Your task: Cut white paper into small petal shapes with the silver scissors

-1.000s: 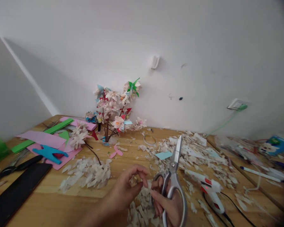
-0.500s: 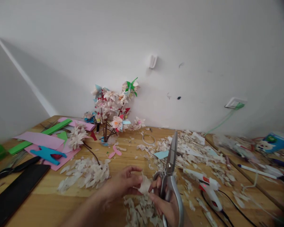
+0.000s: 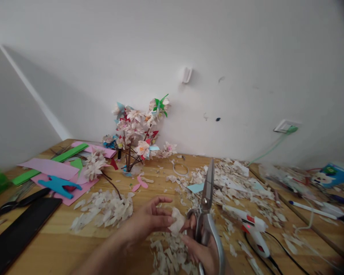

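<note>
One pale piece [image 3: 177, 222] between left fingers [image 3: 163, 220] and right fingers [image 3: 193, 245] gripping scissors [image 3: 208, 193].

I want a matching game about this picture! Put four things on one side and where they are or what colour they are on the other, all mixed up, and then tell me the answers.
Things:
1) silver scissors
2) glue gun
3) thin petal piece
4) plug

Places and colours:
A) green, at the wall socket
B) off-white, touching the left hand
C) in the right hand
D) white with red parts, on the table

Right pairs: 1-C, 2-D, 3-B, 4-A.
</note>
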Demonstrator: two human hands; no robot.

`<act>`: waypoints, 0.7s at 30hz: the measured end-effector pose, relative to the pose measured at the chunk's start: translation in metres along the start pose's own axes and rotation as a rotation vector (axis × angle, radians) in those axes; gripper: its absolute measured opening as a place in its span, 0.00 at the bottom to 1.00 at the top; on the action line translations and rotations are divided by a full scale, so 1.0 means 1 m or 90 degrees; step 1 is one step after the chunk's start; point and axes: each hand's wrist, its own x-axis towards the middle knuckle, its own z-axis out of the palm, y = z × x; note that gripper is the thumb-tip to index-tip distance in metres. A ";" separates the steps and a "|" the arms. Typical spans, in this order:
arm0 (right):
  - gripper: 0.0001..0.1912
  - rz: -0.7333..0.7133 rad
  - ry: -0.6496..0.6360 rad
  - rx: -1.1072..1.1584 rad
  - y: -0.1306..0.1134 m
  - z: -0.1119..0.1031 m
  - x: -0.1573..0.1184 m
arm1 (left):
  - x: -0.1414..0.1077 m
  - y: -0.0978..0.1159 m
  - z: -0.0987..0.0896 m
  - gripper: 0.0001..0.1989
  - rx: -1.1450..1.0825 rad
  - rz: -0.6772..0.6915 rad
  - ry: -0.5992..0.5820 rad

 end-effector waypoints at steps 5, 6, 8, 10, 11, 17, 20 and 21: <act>0.16 -0.051 -0.060 0.094 -0.004 0.001 0.000 | -0.001 0.003 0.003 0.21 -0.029 -0.022 0.024; 0.16 -0.054 -0.062 0.095 -0.005 0.001 0.000 | -0.002 0.004 0.004 0.21 -0.031 -0.022 0.029; 0.16 -0.046 -0.048 0.081 -0.006 0.001 0.000 | -0.004 0.007 0.005 0.20 -0.031 -0.020 0.032; 0.17 -0.036 -0.031 0.082 -0.007 0.002 -0.001 | -0.006 0.009 0.006 0.19 -0.030 -0.009 0.040; 0.18 -0.031 -0.023 0.084 -0.007 0.003 -0.001 | -0.007 0.011 0.007 0.19 -0.029 -0.001 0.045; 0.20 -0.021 -0.018 0.061 -0.010 0.006 -0.004 | -0.005 0.012 0.003 0.19 -0.044 0.030 0.034; 0.19 -0.015 -0.018 0.076 -0.010 0.004 -0.005 | -0.005 0.012 0.003 0.18 -0.057 0.044 0.029; 0.19 -0.025 -0.020 0.078 -0.010 0.002 -0.004 | -0.006 0.013 0.004 0.18 -0.064 0.049 0.032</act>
